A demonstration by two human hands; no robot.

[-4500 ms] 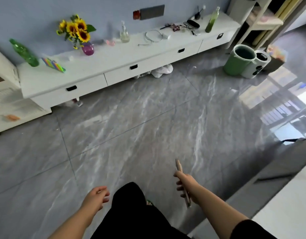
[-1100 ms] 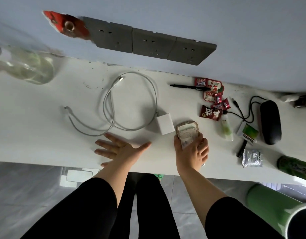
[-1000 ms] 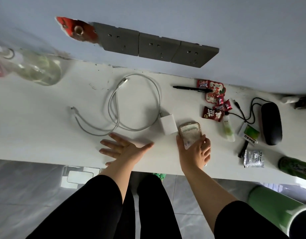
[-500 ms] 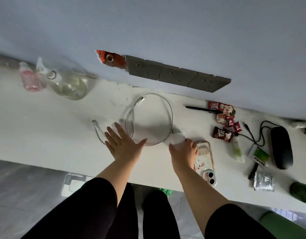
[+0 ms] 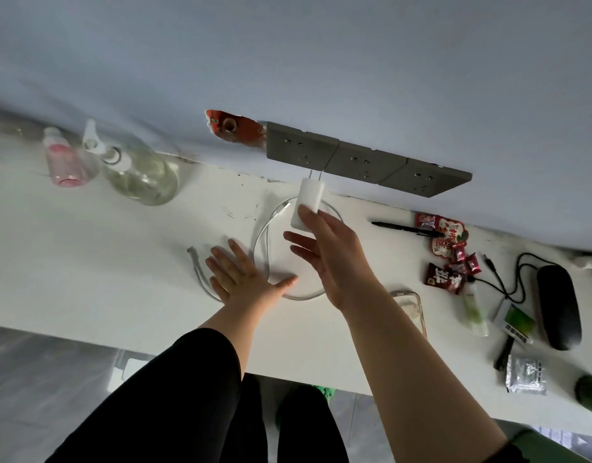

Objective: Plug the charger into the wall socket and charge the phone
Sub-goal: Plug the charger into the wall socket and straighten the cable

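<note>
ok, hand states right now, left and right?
Left hand: open, flat on the cable, holding nothing.
Right hand: closed on the charger, prongs toward the wall socket.

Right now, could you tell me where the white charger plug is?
In the head view, the charger plug is held up in the right hand, prongs pointing at the leftmost grey wall socket, above the coiled white cable.

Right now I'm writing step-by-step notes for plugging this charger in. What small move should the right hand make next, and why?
Probably ease the white charger a little further toward the leftmost grey socket plate and line up its prongs with a pair of slots. The right hand holds it prongs-first just short of the plate, not yet inserted. The left hand lies flat on the cable.
</note>
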